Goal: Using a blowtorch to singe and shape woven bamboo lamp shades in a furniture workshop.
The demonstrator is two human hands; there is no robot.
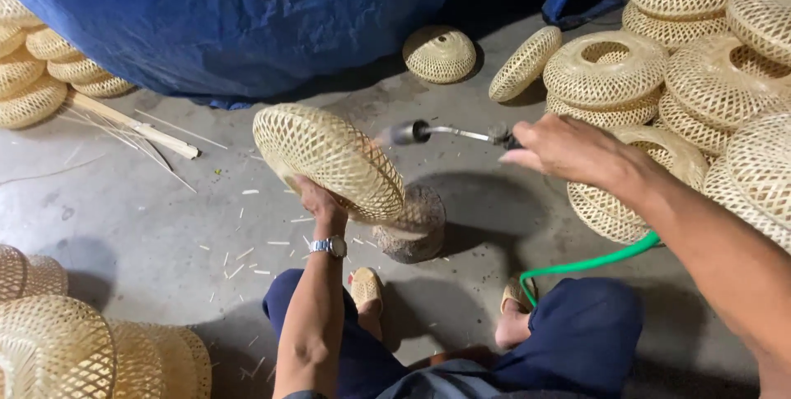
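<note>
At the far left, stacks of woven bamboo domes [33,78] sit on the concrete floor [148,218] beside a bundle of bamboo strips [136,127], and more woven shades [74,350] crowd the lower left corner. A blue tarp [231,12] hangs across the top of the view.

The left hand [317,201] rises from a bent arm that comes up from the lower middle, a metal wristwatch [329,245] on the wrist. Its fingers are closed on the lower rim of a woven bamboo lampshade [329,156], holding it tilted on edge above the floor, with the domed outer face turned up and to the right. Just below and right of the shade stands a short round stump [416,222], touching the floor.

The nozzle of a gas torch [412,132] points at the shade's right side, very near it. The right hand [568,148] wraps the torch's handle end, fingers curled around it, with the forearm stretching in from the lower right. A green hose [593,263] runs down from under that hand towards the person's knees. Sandalled feet [367,288] rest on the floor.

At the right, a large pile of finished shades [700,53] leans together, well apart from the held one.
</note>
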